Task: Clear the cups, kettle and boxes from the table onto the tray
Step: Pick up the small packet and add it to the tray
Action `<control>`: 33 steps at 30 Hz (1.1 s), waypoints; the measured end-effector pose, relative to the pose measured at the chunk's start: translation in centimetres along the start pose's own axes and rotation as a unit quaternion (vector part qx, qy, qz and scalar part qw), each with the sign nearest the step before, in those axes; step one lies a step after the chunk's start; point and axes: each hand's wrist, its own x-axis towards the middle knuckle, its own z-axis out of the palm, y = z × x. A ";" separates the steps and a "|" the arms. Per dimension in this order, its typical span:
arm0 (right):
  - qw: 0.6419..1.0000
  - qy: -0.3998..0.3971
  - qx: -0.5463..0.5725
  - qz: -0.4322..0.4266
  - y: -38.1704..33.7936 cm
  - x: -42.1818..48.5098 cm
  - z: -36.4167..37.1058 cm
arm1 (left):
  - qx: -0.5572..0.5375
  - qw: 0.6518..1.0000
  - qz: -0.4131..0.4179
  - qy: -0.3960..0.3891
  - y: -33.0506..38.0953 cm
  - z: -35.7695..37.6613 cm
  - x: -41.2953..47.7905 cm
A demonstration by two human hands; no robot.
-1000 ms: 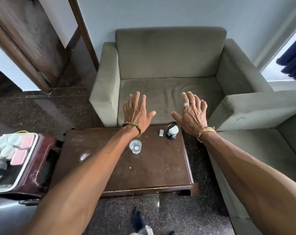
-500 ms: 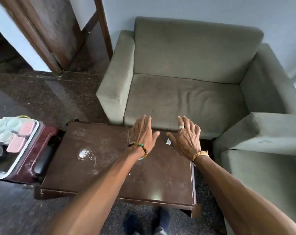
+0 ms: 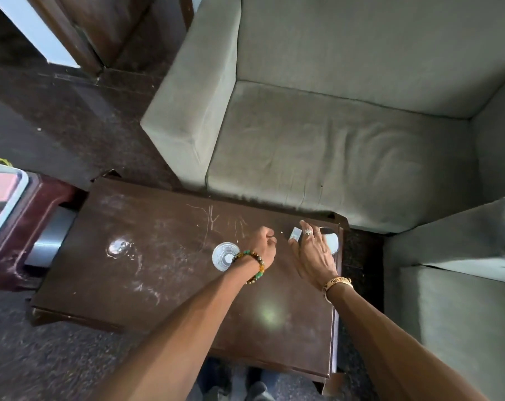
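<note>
**Risks.** Tabletop (image 3: pixel 164 285): a wet patch (image 3: pixel 118 248) lies well to the left of the clear cup (image 3: pixel 224 255), on the way to the tray. Anything dragged through it may slide, so each item is best lifted. Left hand (image 3: pixel 263 245): it is just right of the clear cup, fingers curled in, nothing visibly held. Its wrist overlaps the cup's rim in this view, and a careless sweep of the forearm could tip the cup. Right hand (image 3: pixel 313 256): it is further right of the clear cup, fingers straight and spread over a dark cup (image 3: pixel 332 241) near the tabletop's far right corner. A grasp from above on a hidden rim may slip or push the dark cup off that edge. Sachet (image 3: pixel 295 234): small, flat and white, it lies right of the clear cup beside the right thumb, and is easily brushed off or left behind.

**Containers.** Tray (image 3: pixel 19 195): far left of the clear cup, on a dark red stand, only its corner in view, it holds a pink box (image 3: pixel 1 188). Dark cup: mostly covered, something pale shows inside, and what it is cannot be told. Clear cup: upright and seen from above; whether it holds liquid cannot be told.
</note>
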 end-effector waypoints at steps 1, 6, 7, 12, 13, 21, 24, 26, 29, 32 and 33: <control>1.000 -0.012 0.017 0.005 0.6 0.9 0.8 | -0.021 1.000 -0.022 -0.008 -0.2 0.8 1.1; 0.994 -0.034 0.086 0.054 3.6 4.8 4.8 | -0.070 0.995 -0.065 -0.018 -1.3 4.0 5.6; 0.992 -0.040 0.098 0.067 4.1 5.5 5.5 | -0.082 0.994 -0.075 -0.018 -1.5 4.3 6.4; 0.983 -0.058 0.146 0.098 6.1 7.3 8.8 | -0.089 0.992 -0.094 -0.003 -2.4 6.4 9.9; 0.981 -0.065 0.152 0.101 6.3 7.4 9.4 | -0.074 0.993 -0.090 -0.004 -2.5 6.8 10.3; 0.966 -0.063 0.204 0.144 6.7 9.9 11.9 | -0.029 0.998 -0.052 -0.003 -2.6 9.0 13.3; 0.959 -0.054 0.226 0.160 6.4 11.2 12.1 | -0.084 0.994 -0.067 -0.004 -2.7 9.4 14.6; 0.955 -0.037 0.242 0.164 6.3 11.6 12.6 | -0.125 0.989 -0.083 -0.009 -3.1 9.9 15.3; 0.943 -0.003 0.274 0.190 6.5 12.1 13.2 | -0.156 0.981 -0.110 -0.020 -3.7 10.4 16.0; 0.937 0.003 0.290 0.194 6.9 12.4 13.8 | -0.194 0.971 -0.139 -0.028 -3.9 10.8 16.3; 0.930 0.004 0.304 0.204 7.1 12.5 14.1 | -0.206 0.967 -0.149 -0.031 -3.8 10.8 16.2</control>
